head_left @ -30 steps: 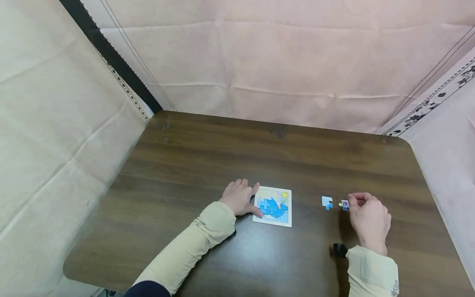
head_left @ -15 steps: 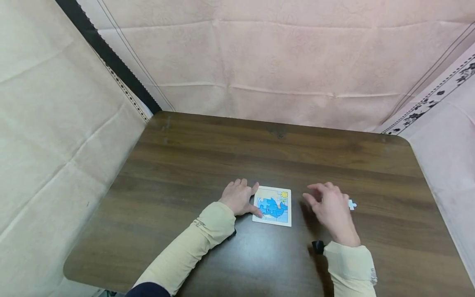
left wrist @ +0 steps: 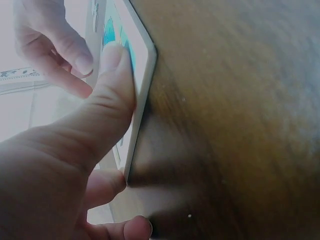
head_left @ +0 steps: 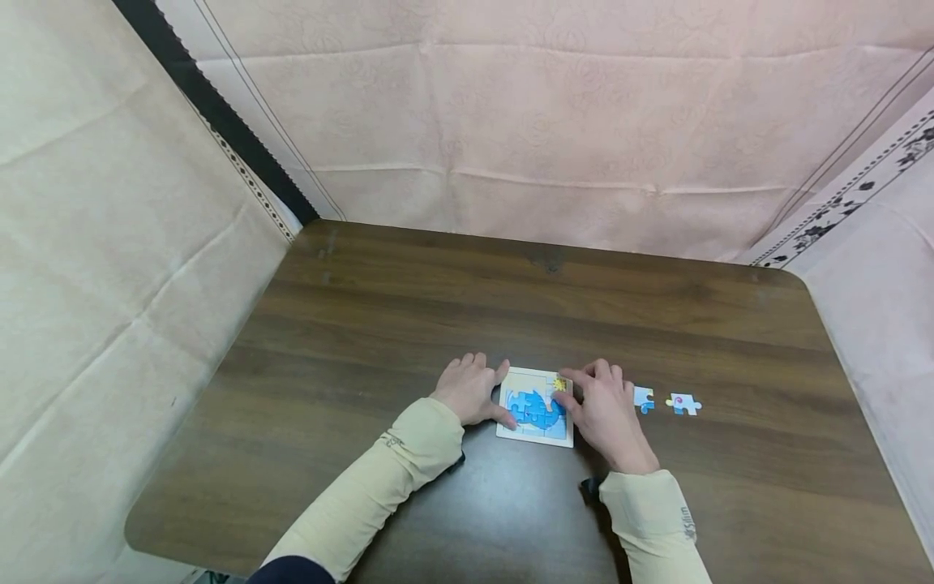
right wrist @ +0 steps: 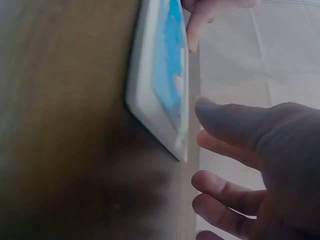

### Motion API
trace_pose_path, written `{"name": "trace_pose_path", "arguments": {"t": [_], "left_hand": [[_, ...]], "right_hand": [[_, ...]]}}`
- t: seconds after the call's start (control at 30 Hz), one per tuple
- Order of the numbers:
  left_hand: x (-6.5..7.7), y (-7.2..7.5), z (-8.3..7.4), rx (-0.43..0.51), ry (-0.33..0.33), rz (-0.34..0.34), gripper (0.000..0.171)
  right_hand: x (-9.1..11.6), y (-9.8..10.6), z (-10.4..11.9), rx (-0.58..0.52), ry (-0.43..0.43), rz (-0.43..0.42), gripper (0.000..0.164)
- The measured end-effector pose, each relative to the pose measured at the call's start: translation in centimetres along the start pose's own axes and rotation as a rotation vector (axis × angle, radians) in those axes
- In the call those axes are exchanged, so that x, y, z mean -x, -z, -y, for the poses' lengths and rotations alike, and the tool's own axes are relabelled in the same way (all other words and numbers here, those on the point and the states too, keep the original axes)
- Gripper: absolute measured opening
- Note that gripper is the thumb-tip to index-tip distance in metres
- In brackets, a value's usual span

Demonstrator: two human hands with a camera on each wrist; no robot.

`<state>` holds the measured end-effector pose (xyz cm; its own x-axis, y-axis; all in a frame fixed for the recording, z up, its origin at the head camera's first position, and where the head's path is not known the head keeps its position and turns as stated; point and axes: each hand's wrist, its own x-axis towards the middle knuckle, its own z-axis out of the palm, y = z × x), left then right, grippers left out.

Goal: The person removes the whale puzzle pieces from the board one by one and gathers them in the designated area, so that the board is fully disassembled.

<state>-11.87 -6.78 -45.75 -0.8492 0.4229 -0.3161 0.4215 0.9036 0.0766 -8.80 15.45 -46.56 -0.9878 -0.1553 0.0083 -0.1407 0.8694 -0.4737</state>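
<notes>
A square jigsaw puzzle [head_left: 518, 435] in a pale frame lies flat on the table, showing a blue whale and a yellow sun. My left hand [head_left: 469, 389] rests at its left side. The straight thumb [left wrist: 107, 87] presses on the frame, while the index finger touches the edge near the far corner. Over the puzzle's right side is my right hand [head_left: 604, 415], thumb and index finger apart. In the right wrist view, nothing shows between the fingers of that hand [right wrist: 295, 160], and they appear just off the puzzle [right wrist: 150, 102].
Right of the puzzle lie two loose jigsaw pieces: a blue and white piece [head_left: 645, 399], partly behind my right hand, and another with a pink spot [head_left: 683, 404]. The brown wooden table [head_left: 409, 300] ends at a pale cloth backdrop [head_left: 547, 122].
My right hand has moved left, away from the loose pieces, to the right side of the puzzle. My left hand and the puzzle have stayed in place.
</notes>
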Motion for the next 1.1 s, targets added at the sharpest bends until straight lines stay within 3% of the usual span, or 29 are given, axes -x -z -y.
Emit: {"name": "trace_pose_path", "arguments": {"t": [0.4,0.63,0.87,1.1], "left_hand": [[0.0,0.0,0.0,0.0,0.0,-0.001,0.102],[0.0,0.1,0.0,0.006,0.003,-0.006,0.102],[0.0,0.0,0.1,0.024,-0.006,-0.004,0.102],[0.0,0.0,0.1,0.038,-0.005,-0.007,0.101]], "right_hand": [[-0.3,-0.5,0.1,0.069,0.008,0.011,0.033],[-1.0,-0.5,0.6,0.077,-0.006,0.021,0.018],[-1.1,-0.2,1.0,0.092,-0.037,0.032,0.025],[-1.1,-0.1,1.1,0.136,-0.003,0.029,0.023]]}}
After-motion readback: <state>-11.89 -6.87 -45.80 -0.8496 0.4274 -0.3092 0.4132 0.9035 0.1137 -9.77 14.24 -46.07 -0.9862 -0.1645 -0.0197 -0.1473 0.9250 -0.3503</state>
